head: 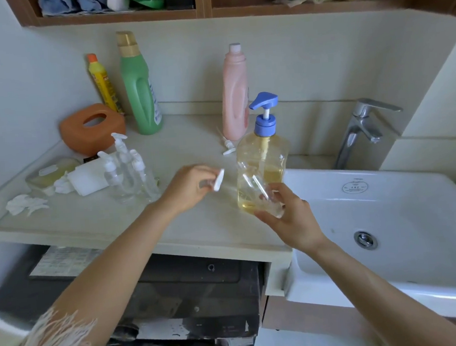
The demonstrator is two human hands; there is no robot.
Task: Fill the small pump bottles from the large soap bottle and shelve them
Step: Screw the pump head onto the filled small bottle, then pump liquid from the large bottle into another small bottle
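Note:
The large soap bottle (261, 164), clear with yellow liquid and a blue pump, stands on the counter beside the sink. My right hand (288, 220) holds a small clear bottle (268, 199) just in front of it, with no pump on it. My left hand (188, 187) pinches a white pump head (219, 179), whose thin tube slants toward the small bottle. Three more small pump bottles (128, 172) stand grouped to the left. A loose white pump (229, 146) lies by the pink bottle.
Green (140, 92), yellow (104, 84) and pink (234, 96) bottles line the back wall, with an orange holder (92, 127), a soap dish and tissues at left. White sink (388, 214) and tap (365, 126) sit right. A wooden shelf (208, 12) hangs above.

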